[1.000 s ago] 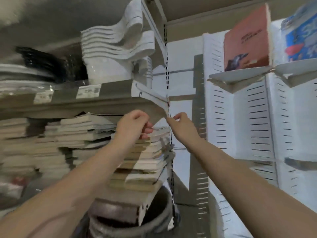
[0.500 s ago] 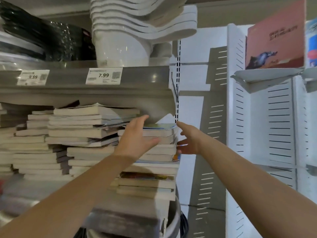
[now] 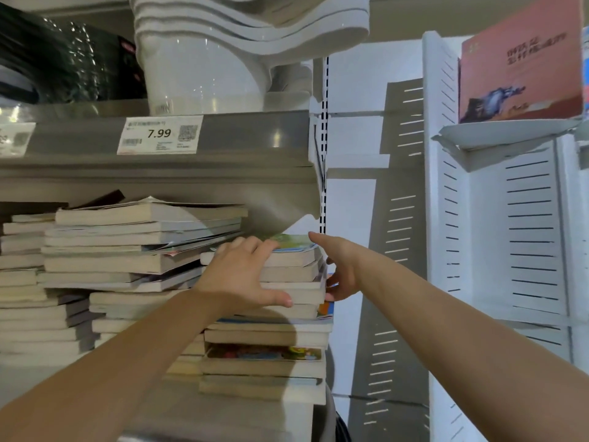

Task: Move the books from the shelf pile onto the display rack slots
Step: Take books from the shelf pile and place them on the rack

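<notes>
Both hands closed in, left hand point(image 3: 239, 275) and right hand point(image 3: 343, 269) gripping top books point(image 3: 294, 259), flat, long axis left-right

A: R hand point(image 3: 345, 269) fingers?
B: Mostly behind the book stack point(image 3: 287, 336)'s side; grip prob. not callable.
A: Tags?
B: 7.99 tag point(image 3: 161, 134): small print too tiny to read. Left tag point(image 3: 16, 138): cut by frame edge, blurry.
A: Rack?
B: Red book point(image 3: 519, 65): top corner clipped, title illegible. White stacked ware point(image 3: 248, 20): upper part out of frame.
</notes>
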